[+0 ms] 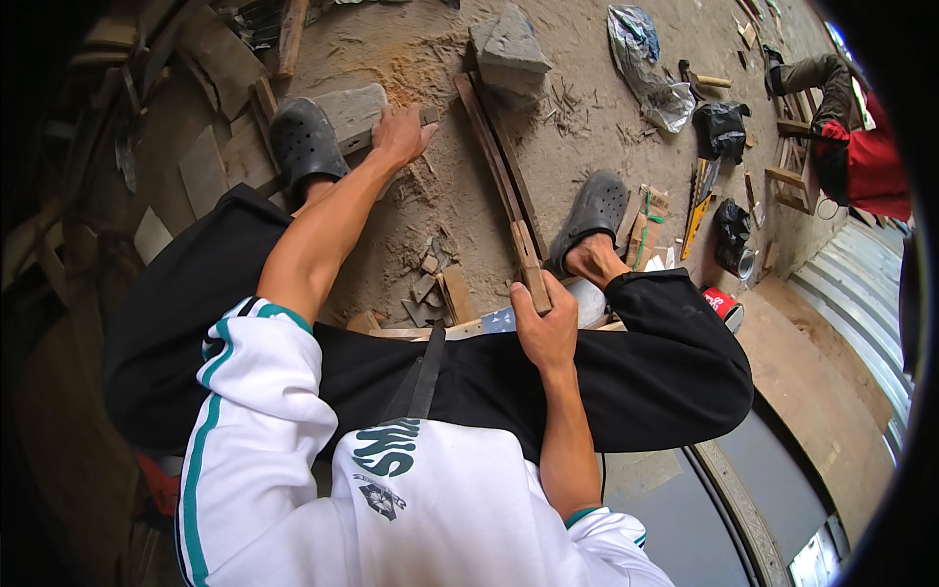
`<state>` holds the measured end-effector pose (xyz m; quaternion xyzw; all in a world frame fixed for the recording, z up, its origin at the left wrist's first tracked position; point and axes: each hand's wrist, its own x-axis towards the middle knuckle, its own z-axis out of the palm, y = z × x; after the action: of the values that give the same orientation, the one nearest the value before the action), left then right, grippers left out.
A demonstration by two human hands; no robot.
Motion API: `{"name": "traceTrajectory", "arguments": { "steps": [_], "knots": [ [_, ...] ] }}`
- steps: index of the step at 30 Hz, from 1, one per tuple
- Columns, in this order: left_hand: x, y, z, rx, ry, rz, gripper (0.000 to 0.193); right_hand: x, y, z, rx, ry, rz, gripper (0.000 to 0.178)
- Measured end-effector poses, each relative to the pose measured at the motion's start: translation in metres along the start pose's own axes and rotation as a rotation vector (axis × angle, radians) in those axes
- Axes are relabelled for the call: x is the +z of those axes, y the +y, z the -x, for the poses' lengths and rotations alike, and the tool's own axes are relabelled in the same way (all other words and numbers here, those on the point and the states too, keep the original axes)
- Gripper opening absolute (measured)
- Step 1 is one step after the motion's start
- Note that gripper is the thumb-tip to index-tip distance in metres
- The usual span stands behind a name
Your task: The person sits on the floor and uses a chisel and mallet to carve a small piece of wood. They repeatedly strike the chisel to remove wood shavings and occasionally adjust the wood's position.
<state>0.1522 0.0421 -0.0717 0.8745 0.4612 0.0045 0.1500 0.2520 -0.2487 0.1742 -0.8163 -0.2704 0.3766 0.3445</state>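
My left hand (399,135) reaches forward over the ground. Its fingers close over a narrow dark block (428,116), wood by its look, beside a flat grey slab (350,111); my hand covers most of it. In front of my lap, my right hand (548,325) is wrapped round a short brown piece of wood (529,262), which points away from me and has a slot-like mark near its far end. Beyond it, two long, thin wooden strips (486,147) lie side by side on the dirt; the held piece overlaps their near end.
A concrete chunk (511,54) stands by the strips' far end. Wood offcuts (455,293) lie between my feet. To the right are a handsaw (698,207), a hammer (706,80), plastic bags (724,130) and a red can (722,307). Another person in red (873,161) is at far right.
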Motion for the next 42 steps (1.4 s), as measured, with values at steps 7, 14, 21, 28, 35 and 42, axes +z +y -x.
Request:
{"name": "traceTrajectory", "arguments": {
  "steps": [7,14,21,28,35,42],
  "knots": [
    [-0.007,-0.022,-0.012,0.005,-0.324,0.119,0.053,0.012,-0.006,0.012,-0.055,0.048,-0.003,0.02],
    [0.013,-0.052,-0.031,-0.144,-0.38,0.361,0.045,0.003,-0.031,0.028,-0.033,-0.029,0.094,0.018],
    [-0.007,-0.03,0.009,-0.224,-0.279,0.212,0.06,0.011,-0.039,0.045,-0.104,-0.03,0.049,0.019],
    [0.004,-0.037,0.006,-0.239,-0.143,0.339,0.048,0.036,-0.033,0.012,-0.121,-0.053,0.018,0.021],
    [0.021,-0.035,-0.003,-0.149,0.03,0.208,0.045,0.049,-0.024,-0.022,-0.058,-0.082,0.013,0.02],
    [0.031,-0.047,-0.004,0.024,0.091,0.071,0.043,0.038,-0.039,-0.019,0.005,-0.139,0.051,0.019]
  ]
}}
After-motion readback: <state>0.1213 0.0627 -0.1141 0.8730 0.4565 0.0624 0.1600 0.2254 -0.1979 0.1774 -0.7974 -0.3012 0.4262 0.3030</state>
